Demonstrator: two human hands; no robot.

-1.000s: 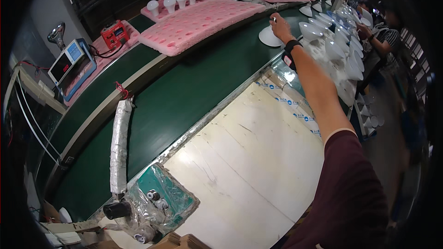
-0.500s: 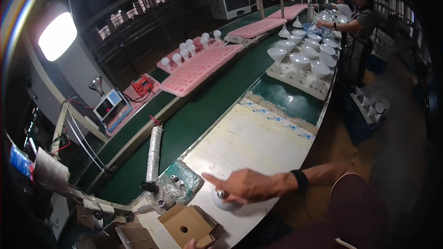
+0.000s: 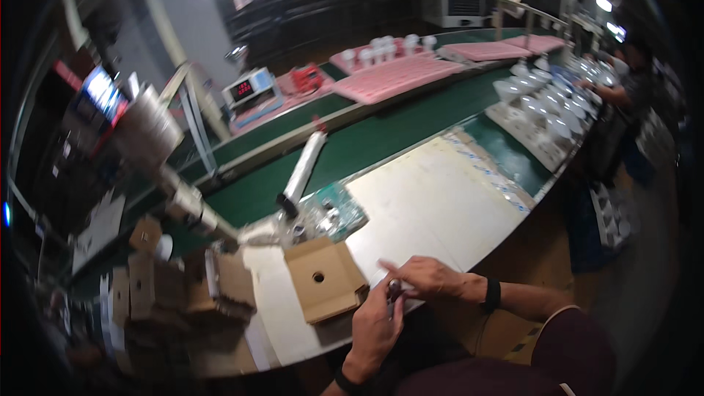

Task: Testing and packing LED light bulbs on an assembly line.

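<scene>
My left hand and my right hand meet at the near edge of the white work board. Between them is a small bulb-like part with a dark metal end. The left hand's fingers close around it from below, and the right hand lies over its other end with the index finger stretched left. Most of the part is hidden by the hands. An open brown cardboard box with a round hole in its insert lies just left of the hands.
A clear bag of small parts and a white roll lie on the green conveyor belt. Pink foam trays carry white bulbs. Folded cartons are stacked left. White housings and another person are far right.
My right arm came back from the far end of the belt to the near table edge. My left hand has come up to meet it, and the view has swung left.
</scene>
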